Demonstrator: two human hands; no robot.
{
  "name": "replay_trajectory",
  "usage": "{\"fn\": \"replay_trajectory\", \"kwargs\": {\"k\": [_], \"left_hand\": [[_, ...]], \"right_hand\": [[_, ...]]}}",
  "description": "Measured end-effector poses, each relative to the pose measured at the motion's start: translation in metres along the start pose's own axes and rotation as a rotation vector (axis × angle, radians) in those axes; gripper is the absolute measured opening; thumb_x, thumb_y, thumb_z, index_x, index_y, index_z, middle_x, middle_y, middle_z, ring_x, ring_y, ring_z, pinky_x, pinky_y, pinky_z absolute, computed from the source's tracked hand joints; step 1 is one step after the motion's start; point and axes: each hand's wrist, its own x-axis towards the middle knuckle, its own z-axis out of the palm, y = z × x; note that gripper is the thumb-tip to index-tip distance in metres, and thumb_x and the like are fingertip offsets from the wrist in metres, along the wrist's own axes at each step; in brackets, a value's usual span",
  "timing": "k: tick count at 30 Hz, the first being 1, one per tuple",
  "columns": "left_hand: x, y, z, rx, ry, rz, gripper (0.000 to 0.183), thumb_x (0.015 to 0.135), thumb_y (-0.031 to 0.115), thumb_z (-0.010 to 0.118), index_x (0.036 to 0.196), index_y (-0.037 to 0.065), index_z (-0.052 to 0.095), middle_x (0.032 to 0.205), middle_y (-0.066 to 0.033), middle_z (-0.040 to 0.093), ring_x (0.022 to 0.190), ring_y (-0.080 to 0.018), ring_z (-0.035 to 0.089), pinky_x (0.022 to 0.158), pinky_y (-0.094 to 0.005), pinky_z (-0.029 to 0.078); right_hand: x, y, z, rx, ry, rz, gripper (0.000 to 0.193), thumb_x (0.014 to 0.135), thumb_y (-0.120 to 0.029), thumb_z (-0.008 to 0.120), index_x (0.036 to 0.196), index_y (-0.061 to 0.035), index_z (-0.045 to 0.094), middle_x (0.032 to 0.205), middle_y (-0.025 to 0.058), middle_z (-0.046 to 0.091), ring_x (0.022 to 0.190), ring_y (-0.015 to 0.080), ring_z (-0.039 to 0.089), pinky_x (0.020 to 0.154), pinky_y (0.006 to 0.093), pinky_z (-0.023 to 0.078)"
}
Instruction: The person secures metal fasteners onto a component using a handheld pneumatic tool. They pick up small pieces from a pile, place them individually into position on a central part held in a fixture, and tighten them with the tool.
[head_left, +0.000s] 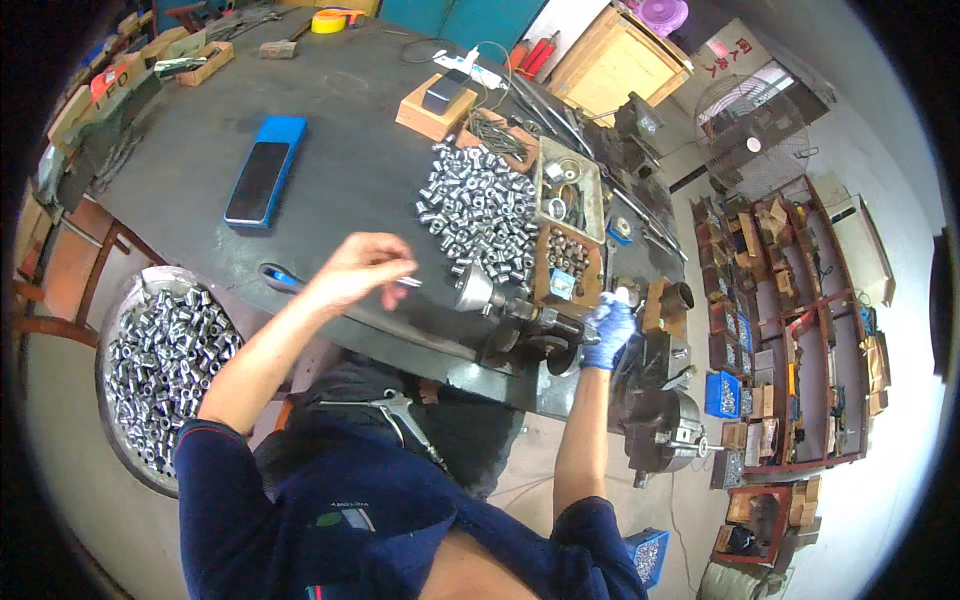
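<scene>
Fingers of the bare left hand (pixel 352 268) pinched a small shiny metal piece (pixel 409 282), held just left of the cone-shaped steel chuck nose (pixel 473 290). The machine's long axis ran left to right along the dark bench (pixel 350 130) edge. The blue-gloved right hand (pixel 608 330) gripped the machine's far end. A heap of short silver metal sleeves (pixel 480 210) lay just behind.

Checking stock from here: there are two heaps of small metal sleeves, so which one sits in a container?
The heap of metal sleeves at lower left, beside the left arm, fills a round basin. The other heap lies loose on the dark tabletop.
</scene>
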Motion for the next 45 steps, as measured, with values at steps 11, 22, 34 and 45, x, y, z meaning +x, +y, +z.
{"fn": "replay_trajectory", "kwargs": {"k": [11,22,34,45], "left_hand": [[-0.209,0.003,-0.141,1.446,0.591,-0.326,0.019,0.066,0.014,0.066,0.074,-0.002,0.058,0.059,-0.0194,0.054,0.059,-0.0299,0.058,0.056,-0.0374,0.044],[0.082,-0.038,-0.012,1.128,0.162,0.181,0.033,0.073,0.023,0.065,0.097,0.002,0.059,0.081,-0.0202,0.062,0.076,-0.0344,0.061,0.066,-0.0418,0.047],[0.091,-0.045,-0.005,0.653,0.071,0.07,0.02,0.073,0.009,0.059,0.091,0.0,0.056,0.073,-0.0135,0.061,0.067,-0.0249,0.062,0.065,-0.0341,0.049],[0.009,-0.009,0.027,-0.071,-0.114,0.107,0.02,0.08,0.001,0.06,0.098,-0.009,0.055,0.078,-0.0123,0.062,0.067,-0.0187,0.063,0.065,-0.0276,0.05]], "right_hand": [[-0.115,-0.027,-0.017,0.119,-0.212,-0.296,0.019,0.089,-0.019,0.048,0.075,-0.0067,0.051,0.078,0.0122,0.06,0.042,0.0082,0.045,0.031,0.0209,0.035],[-0.056,0.039,-0.047,-0.123,0.22,-0.072,0.027,0.083,-0.021,0.052,0.1,-0.001,0.059,0.092,0.0077,0.062,0.082,0.0194,0.059,0.077,0.0311,0.048],[-0.075,0.037,-0.078,0.196,-0.271,0.055,0.021,0.086,-0.026,0.054,0.091,-0.0061,0.059,0.078,0.0029,0.061,0.066,0.0146,0.059,0.061,0.0265,0.049],[-0.087,0.038,-0.023,0.064,0.129,-0.023,0.019,0.088,-0.027,0.052,0.084,-0.009,0.055,0.063,-0.0037,0.051,0.047,0.0055,0.045,0.043,0.018,0.04]]}}
